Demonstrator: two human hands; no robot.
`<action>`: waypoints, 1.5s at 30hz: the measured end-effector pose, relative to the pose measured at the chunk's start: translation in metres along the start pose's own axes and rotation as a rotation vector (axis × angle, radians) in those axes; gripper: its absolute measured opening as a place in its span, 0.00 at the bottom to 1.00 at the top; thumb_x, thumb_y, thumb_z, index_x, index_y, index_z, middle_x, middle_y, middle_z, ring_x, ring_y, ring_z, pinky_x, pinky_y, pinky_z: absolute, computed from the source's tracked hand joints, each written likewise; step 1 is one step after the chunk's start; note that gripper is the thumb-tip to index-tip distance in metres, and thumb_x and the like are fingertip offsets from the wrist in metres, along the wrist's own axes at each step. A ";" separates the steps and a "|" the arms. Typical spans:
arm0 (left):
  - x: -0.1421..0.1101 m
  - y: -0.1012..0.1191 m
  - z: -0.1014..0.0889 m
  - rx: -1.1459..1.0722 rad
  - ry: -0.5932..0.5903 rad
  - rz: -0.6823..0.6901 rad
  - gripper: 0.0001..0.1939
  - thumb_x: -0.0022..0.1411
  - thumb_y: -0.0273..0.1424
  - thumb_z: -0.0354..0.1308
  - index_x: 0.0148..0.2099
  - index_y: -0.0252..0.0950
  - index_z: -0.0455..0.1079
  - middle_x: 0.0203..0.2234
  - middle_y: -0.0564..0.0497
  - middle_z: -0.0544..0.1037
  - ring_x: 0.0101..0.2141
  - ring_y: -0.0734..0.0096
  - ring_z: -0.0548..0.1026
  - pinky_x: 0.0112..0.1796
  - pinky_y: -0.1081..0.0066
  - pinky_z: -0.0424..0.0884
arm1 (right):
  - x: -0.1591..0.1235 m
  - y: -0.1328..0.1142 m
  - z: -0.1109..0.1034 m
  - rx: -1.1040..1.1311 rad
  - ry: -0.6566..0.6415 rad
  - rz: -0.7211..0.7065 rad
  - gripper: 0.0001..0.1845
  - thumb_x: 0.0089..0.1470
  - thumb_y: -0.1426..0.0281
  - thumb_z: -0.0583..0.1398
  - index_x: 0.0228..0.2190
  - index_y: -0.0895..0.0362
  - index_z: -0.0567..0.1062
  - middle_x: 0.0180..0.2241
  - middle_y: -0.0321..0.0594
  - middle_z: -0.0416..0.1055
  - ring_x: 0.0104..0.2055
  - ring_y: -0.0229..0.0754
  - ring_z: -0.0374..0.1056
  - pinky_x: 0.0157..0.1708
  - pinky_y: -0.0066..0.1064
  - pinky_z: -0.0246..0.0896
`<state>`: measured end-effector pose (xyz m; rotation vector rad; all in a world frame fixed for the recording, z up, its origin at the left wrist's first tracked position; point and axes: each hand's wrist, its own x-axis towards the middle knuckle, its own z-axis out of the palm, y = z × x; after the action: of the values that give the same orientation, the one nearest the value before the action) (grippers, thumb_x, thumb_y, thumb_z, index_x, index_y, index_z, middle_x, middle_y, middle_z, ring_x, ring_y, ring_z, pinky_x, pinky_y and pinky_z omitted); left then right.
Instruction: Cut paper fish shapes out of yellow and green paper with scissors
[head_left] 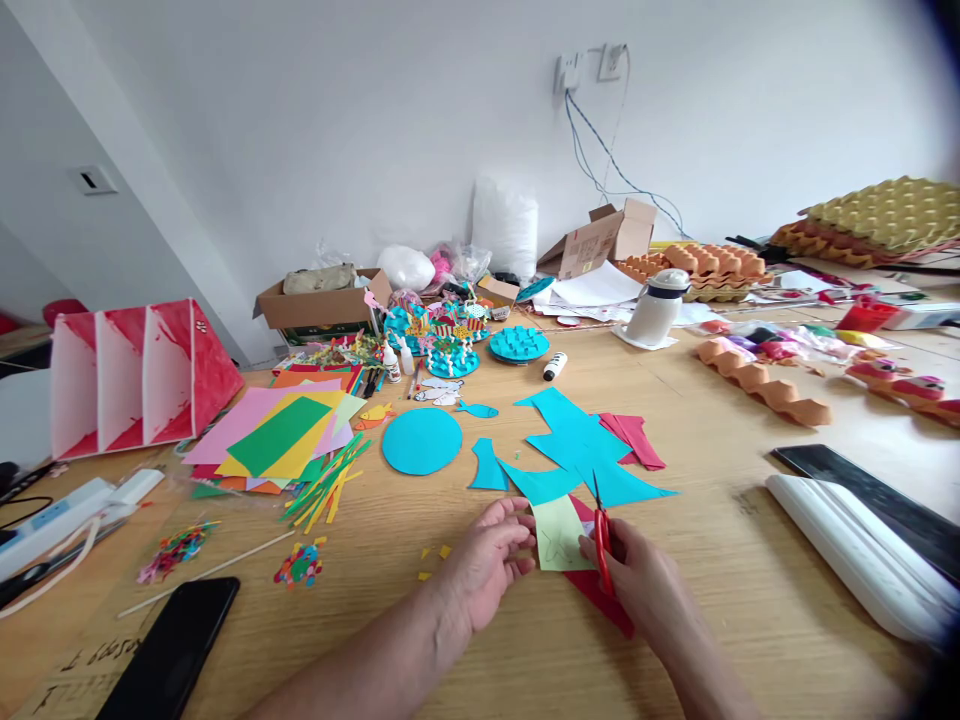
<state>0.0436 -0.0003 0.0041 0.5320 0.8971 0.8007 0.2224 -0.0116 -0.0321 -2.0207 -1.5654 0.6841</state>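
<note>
My right hand [637, 570] grips a pair of scissors [603, 540] by the red handles, with the dark blades pointing away from me. Just left of the scissors lies a pale green paper [553, 535] with a pencil-like outline drawn on it. My left hand [491, 560] is at the paper's left edge, fingers apart and loosely bent, holding nothing. Red paper scraps [600, 605] lie partly under the green sheet and my right hand. Beyond are blue paper offcuts [577, 440] and a blue paper circle [422, 441].
Stacked coloured paper [281, 435] and paper strips [330, 485] lie to the left, with a black phone [176, 650] nearer. A white device [847, 560] and dark phone [877, 490] sit right. Behind stand glue bottles [391, 363], blue crafts [519, 343] and egg trays [757, 380].
</note>
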 end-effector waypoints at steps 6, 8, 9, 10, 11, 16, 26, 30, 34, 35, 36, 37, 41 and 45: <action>-0.003 -0.003 0.000 -0.008 -0.051 0.034 0.18 0.47 0.22 0.54 0.44 0.34 0.63 0.37 0.47 0.71 0.36 0.72 0.70 0.36 0.73 0.63 | 0.001 0.001 0.001 0.008 0.003 -0.004 0.13 0.45 0.59 0.53 0.25 0.55 0.71 0.23 0.40 0.75 0.27 0.46 0.69 0.23 0.30 0.56; -0.005 -0.006 0.001 -0.005 -0.092 0.045 0.17 0.47 0.22 0.54 0.42 0.33 0.64 0.38 0.46 0.71 0.36 0.71 0.71 0.36 0.71 0.63 | 0.000 0.000 0.000 0.008 0.008 0.007 0.13 0.45 0.59 0.53 0.24 0.55 0.70 0.22 0.40 0.75 0.26 0.47 0.69 0.22 0.29 0.56; -0.006 -0.007 0.001 0.008 -0.115 0.050 0.16 0.47 0.23 0.54 0.42 0.32 0.65 0.38 0.45 0.71 0.36 0.71 0.71 0.36 0.71 0.63 | -0.001 -0.001 -0.001 0.009 0.010 0.012 0.13 0.45 0.59 0.53 0.23 0.55 0.70 0.22 0.40 0.74 0.25 0.46 0.69 0.22 0.29 0.55; -0.007 -0.008 0.002 0.027 -0.134 0.053 0.16 0.47 0.23 0.54 0.42 0.32 0.65 0.39 0.45 0.71 0.36 0.70 0.71 0.36 0.71 0.63 | -0.001 -0.002 -0.001 0.010 0.011 0.013 0.13 0.44 0.58 0.53 0.23 0.54 0.69 0.22 0.40 0.74 0.25 0.46 0.69 0.22 0.29 0.55; -0.008 -0.009 0.002 0.053 -0.147 0.056 0.16 0.48 0.23 0.54 0.43 0.32 0.66 0.40 0.44 0.72 0.37 0.70 0.71 0.36 0.72 0.62 | -0.001 -0.002 -0.002 0.012 0.014 0.013 0.13 0.44 0.58 0.53 0.23 0.54 0.69 0.21 0.39 0.74 0.25 0.46 0.69 0.21 0.29 0.55; -0.008 -0.009 0.007 0.226 -0.167 0.009 0.19 0.47 0.25 0.56 0.45 0.33 0.69 0.42 0.45 0.72 0.41 0.67 0.69 0.33 0.72 0.61 | -0.001 0.000 0.001 0.030 0.023 0.000 0.13 0.44 0.57 0.54 0.22 0.54 0.69 0.20 0.38 0.73 0.24 0.46 0.68 0.21 0.30 0.55; -0.029 -0.008 0.009 -0.005 -0.328 -0.118 0.20 0.47 0.26 0.59 0.45 0.30 0.70 0.38 0.41 0.73 0.36 0.68 0.72 0.34 0.70 0.64 | -0.024 0.001 -0.030 -0.008 0.139 0.086 0.17 0.48 0.52 0.50 0.25 0.52 0.66 0.19 0.38 0.71 0.23 0.47 0.68 0.21 0.31 0.55; -0.038 -0.009 0.007 0.137 -0.339 0.025 0.20 0.49 0.28 0.59 0.46 0.31 0.71 0.38 0.42 0.73 0.38 0.66 0.70 0.35 0.70 0.64 | -0.036 0.000 -0.044 0.106 0.109 0.129 0.19 0.43 0.50 0.53 0.22 0.53 0.67 0.16 0.37 0.68 0.20 0.46 0.64 0.19 0.32 0.53; -0.041 -0.012 -0.001 0.385 -0.318 0.212 0.17 0.53 0.30 0.55 0.47 0.34 0.72 0.34 0.47 0.72 0.33 0.71 0.69 0.37 0.69 0.65 | -0.049 -0.015 -0.038 0.632 0.000 0.137 0.18 0.43 0.51 0.57 0.23 0.54 0.68 0.15 0.31 0.64 0.19 0.40 0.60 0.18 0.28 0.53; -0.042 -0.012 -0.003 0.439 -0.327 0.240 0.17 0.54 0.31 0.54 0.47 0.35 0.72 0.34 0.47 0.72 0.32 0.71 0.68 0.37 0.68 0.64 | -0.051 -0.021 -0.035 0.738 -0.003 0.151 0.17 0.42 0.53 0.60 0.25 0.53 0.69 0.17 0.31 0.65 0.20 0.39 0.60 0.19 0.27 0.54; -0.043 -0.012 -0.006 0.486 -0.338 0.266 0.18 0.55 0.31 0.54 0.48 0.36 0.71 0.36 0.47 0.71 0.33 0.72 0.68 0.37 0.69 0.64 | -0.053 -0.026 -0.033 0.821 -0.014 0.157 0.16 0.40 0.55 0.62 0.26 0.53 0.69 0.18 0.30 0.66 0.20 0.38 0.60 0.19 0.27 0.55; -0.045 -0.011 -0.008 0.525 -0.349 0.287 0.18 0.55 0.30 0.53 0.48 0.36 0.71 0.37 0.47 0.71 0.33 0.71 0.68 0.37 0.69 0.64 | -0.054 -0.032 -0.031 0.883 -0.031 0.149 0.15 0.39 0.57 0.64 0.26 0.53 0.70 0.18 0.30 0.65 0.20 0.37 0.60 0.19 0.26 0.56; -0.051 0.000 -0.018 0.470 -0.322 0.335 0.11 0.55 0.32 0.55 0.40 0.34 0.71 0.35 0.47 0.73 0.35 0.70 0.70 0.35 0.72 0.63 | -0.051 -0.048 -0.028 0.950 -0.116 0.088 0.12 0.38 0.62 0.66 0.25 0.54 0.71 0.17 0.30 0.66 0.20 0.38 0.61 0.21 0.27 0.59; -0.053 0.014 -0.030 0.178 -0.166 0.381 0.10 0.56 0.36 0.55 0.35 0.35 0.63 0.33 0.48 0.73 0.32 0.70 0.71 0.33 0.72 0.63 | -0.045 -0.063 -0.020 0.861 -0.169 0.018 0.14 0.39 0.60 0.65 0.27 0.55 0.72 0.23 0.35 0.70 0.25 0.41 0.65 0.25 0.29 0.61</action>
<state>-0.0070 -0.0318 0.0229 0.9304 0.7255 1.0084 0.1802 -0.0425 0.0280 -1.3466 -1.0439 1.2891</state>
